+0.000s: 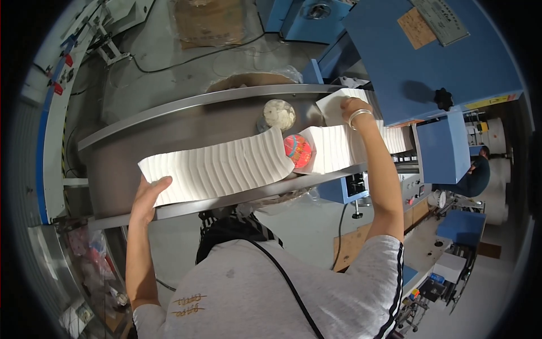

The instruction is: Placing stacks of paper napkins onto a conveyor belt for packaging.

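Note:
A long row of white folded paper packs (226,166) stands in a metal trough, its left end in my left hand (149,195). My left thumb lies over the face of the end pack, and the other fingers are hidden behind it. Beside the row's right end sits a round red-orange object with a blue band (297,151). Further right, a second row of the paper (336,150) passes under my right forearm. My right hand (354,109), fingers curled, closes at the edge of another white paper stack (333,107) at the trough's far side.
A round container of whitish pieces (279,114) stands in the trough (113,164) behind the paper. Blue machine housing (435,62) rises at the right. A cardboard box (208,22) lies on the floor beyond. Another person (480,172) is at the far right.

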Demonstrator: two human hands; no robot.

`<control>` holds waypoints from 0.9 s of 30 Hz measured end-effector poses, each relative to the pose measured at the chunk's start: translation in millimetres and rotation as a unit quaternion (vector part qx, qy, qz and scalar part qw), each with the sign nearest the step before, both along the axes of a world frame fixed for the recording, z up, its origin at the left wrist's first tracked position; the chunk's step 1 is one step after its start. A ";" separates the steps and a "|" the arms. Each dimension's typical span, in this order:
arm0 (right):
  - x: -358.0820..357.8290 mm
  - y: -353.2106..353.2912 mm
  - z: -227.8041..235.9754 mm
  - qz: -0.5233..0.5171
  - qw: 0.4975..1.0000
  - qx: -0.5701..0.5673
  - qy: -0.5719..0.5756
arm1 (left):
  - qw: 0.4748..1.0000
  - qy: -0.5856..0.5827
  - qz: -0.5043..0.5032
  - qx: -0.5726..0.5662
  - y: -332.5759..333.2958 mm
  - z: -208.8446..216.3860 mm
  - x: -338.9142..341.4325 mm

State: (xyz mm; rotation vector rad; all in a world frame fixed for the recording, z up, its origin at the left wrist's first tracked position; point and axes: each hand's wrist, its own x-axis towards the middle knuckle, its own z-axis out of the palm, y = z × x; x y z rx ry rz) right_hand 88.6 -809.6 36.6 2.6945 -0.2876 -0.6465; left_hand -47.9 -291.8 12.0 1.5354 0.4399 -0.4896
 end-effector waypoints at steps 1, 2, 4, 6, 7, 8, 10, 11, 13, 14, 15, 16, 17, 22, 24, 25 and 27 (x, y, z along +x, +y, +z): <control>0.0 5.0 4.3 0.000 1.000 0.002 -0.001 | 1.000 -0.001 0.000 0.002 -0.2 -0.6 0.4; -1.0 11.7 10.7 -0.017 1.000 -0.024 -0.007 | 1.000 -0.001 -0.001 0.002 -1.1 -0.4 1.0; -6.0 21.9 6.7 0.001 0.994 -0.061 -0.087 | 1.000 -0.005 -0.008 0.003 -2.4 -2.5 3.6; -17.9 70.2 23.4 0.066 0.988 -0.001 -0.139 | 1.000 -0.003 0.005 0.019 1.5 -7.4 0.6; -16.1 87.1 16.8 0.069 0.973 0.117 -0.188 | 1.000 0.005 0.006 0.003 2.4 -7.3 0.0; -13.7 111.2 22.3 0.029 0.967 0.226 -0.115 | 1.000 0.003 0.006 0.000 -0.5 -5.8 0.3; 0.4 136.2 -18.9 0.029 0.943 0.321 -0.081 | 1.000 -0.005 -0.007 -0.001 -3.2 -3.6 2.5; 6.6 145.2 -30.8 0.019 0.940 0.337 -0.054 | 1.000 -0.007 -0.012 0.001 -3.9 -4.6 1.4; 12.4 144.1 -20.2 0.001 0.938 0.345 -0.023 | 1.000 -0.015 -0.001 0.004 -3.4 -4.2 -0.7; 16.3 142.8 -16.2 -0.014 0.936 0.352 0.011 | 1.000 -0.020 -0.005 0.013 -9.6 5.6 -0.9; 20.6 132.4 -28.3 -0.025 0.944 0.328 -0.032 | 1.000 -0.022 -0.008 0.015 -8.1 4.8 0.3; 21.7 120.9 -38.4 -0.031 0.949 0.304 -0.073 | 1.000 -0.017 -0.008 0.015 -4.8 3.6 -1.4; 12.4 115.6 -6.3 -0.080 0.939 0.328 -0.069 | 1.000 -0.013 -0.006 0.014 -3.9 2.1 -2.0; 16.2 76.1 -32.3 -0.156 0.954 0.160 -0.200 | 1.000 -0.020 -0.009 0.016 -1.6 -3.2 -0.1; -2.5 84.3 -23.5 -0.053 0.957 0.047 -0.282 | 1.000 -0.004 -0.023 -0.011 2.6 -5.4 1.8; -8.7 83.8 -16.9 0.034 0.948 0.030 -0.316 | 1.000 0.006 -0.014 0.002 2.2 -6.1 3.3; -28.2 107.3 -2.1 0.003 0.910 0.204 -0.361 | 1.000 -0.008 -0.023 0.010 -1.4 -7.7 6.6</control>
